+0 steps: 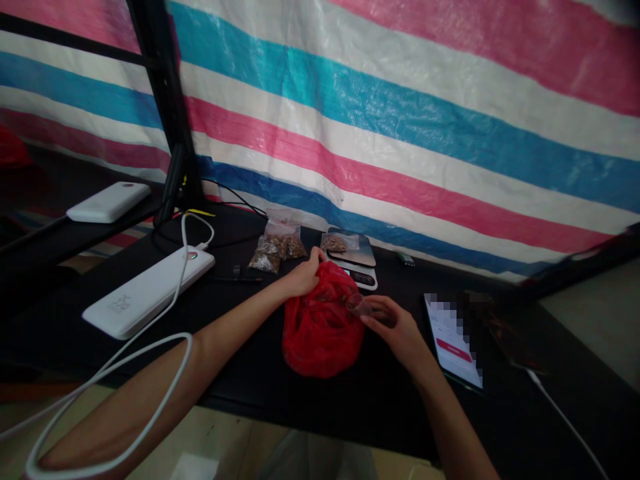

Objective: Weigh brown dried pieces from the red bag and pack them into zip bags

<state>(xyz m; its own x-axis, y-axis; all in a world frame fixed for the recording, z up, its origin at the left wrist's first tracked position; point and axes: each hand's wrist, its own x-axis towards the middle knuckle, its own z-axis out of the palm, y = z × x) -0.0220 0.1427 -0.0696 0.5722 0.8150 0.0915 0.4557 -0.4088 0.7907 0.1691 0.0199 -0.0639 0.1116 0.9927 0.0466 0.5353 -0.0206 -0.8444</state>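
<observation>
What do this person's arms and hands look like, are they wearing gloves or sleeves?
No gloves and no sleeves in view: the left hand and right hand are bare, as are both forearms up to the frame edge. No watch, ring or wristband shows in this dim picture.

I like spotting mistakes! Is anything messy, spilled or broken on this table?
Nothing looks spilled or broken. The left hand grips the top of the red plastic bag, the right hand holds a small clear bag. Only the white cable droops off the table edge.
</observation>
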